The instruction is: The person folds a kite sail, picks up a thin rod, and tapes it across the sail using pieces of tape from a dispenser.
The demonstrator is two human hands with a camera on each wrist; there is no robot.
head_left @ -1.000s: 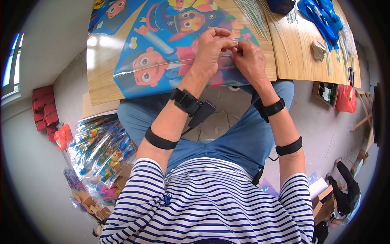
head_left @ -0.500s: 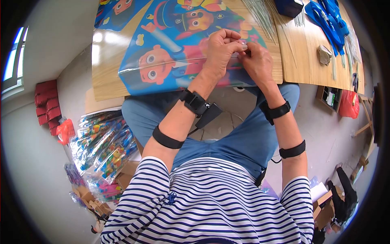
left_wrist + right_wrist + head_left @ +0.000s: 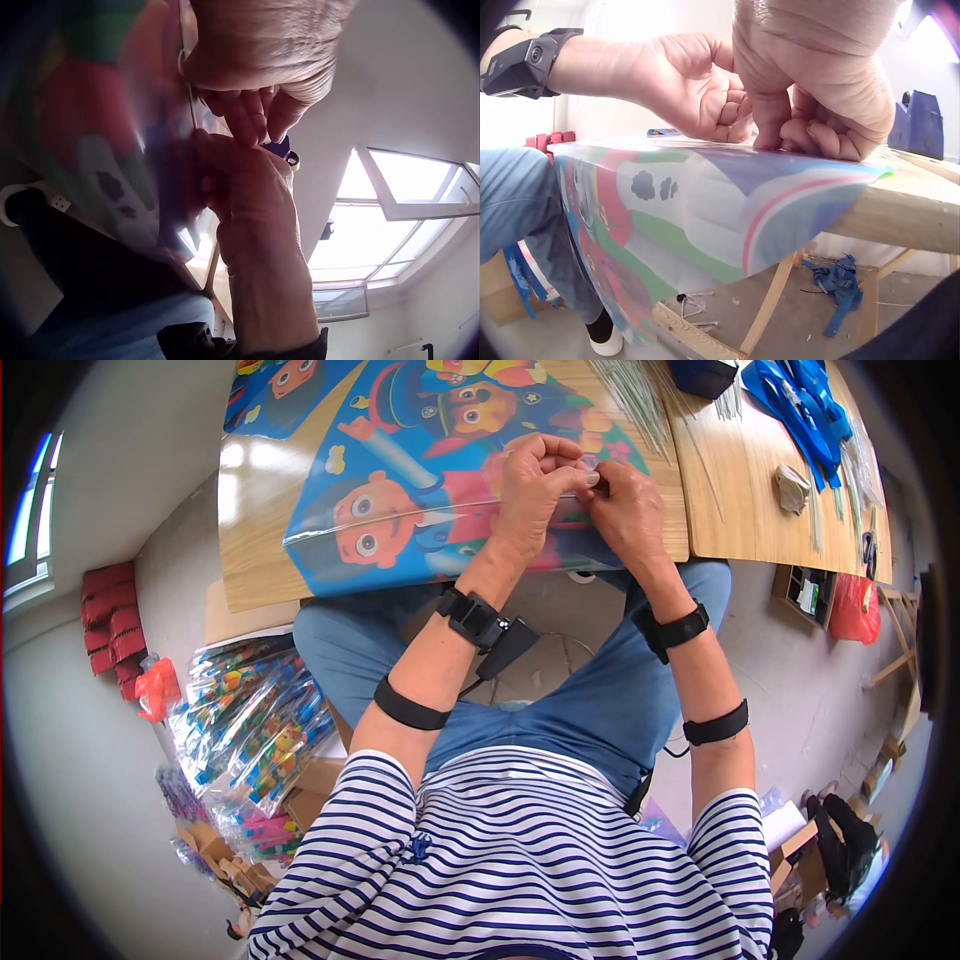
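Observation:
A large printed plastic sheet [image 3: 440,540] with cartoon figures lies on the wooden table, its near side hanging over the edge. A thin rod [image 3: 193,112] runs along it. Above the sheet, the left hand [image 3: 530,495] pinches a small clear piece [image 3: 589,463] between thumb and forefinger. Facing it, the right hand [image 3: 630,510] has curled fingers, with thumb and forefinger meeting at the same piece. The right wrist view shows the right hand's fingertips low over the sheet; the clear piece is hidden there behind the fingers.
Thin pale rods [image 3: 635,405], a dark blue box [image 3: 703,375], blue straps [image 3: 800,420] and a crumpled beige item [image 3: 792,488] lie toward the table's back right. Another printed sheet [image 3: 285,395] lies far left. Packed printed bags [image 3: 255,725] are on the floor at left.
The head view has shifted slightly. Both hands stay together over the same part of the sheet, their fingers shifting a little; the clear piece shows more plainly now.

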